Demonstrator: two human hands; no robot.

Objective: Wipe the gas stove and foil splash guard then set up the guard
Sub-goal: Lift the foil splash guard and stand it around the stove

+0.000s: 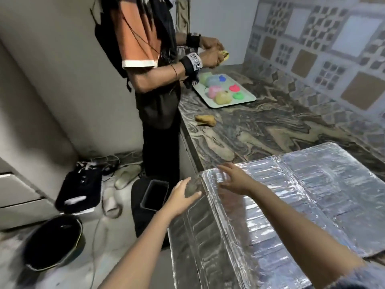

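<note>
The silver foil splash guard point(291, 197) lies spread over the marble counter, and its left panel point(198, 236) folds down over the counter's front edge. My left hand point(183, 192) grips the top corner of that hanging panel, fingers curled on the foil. My right hand point(233, 180) hovers just above the guard's near-left corner with its fingers spread and nothing in it. No stove and no cloth are visible.
Another person point(150, 65) stands at the counter's left end, working over a white tray point(248, 99) of coloured lumps. A tan lump point(205, 120) lies on the marble counter point(260, 130). On the floor are a black bucket point(54, 243), a black bin point(154, 193), a bag and cables.
</note>
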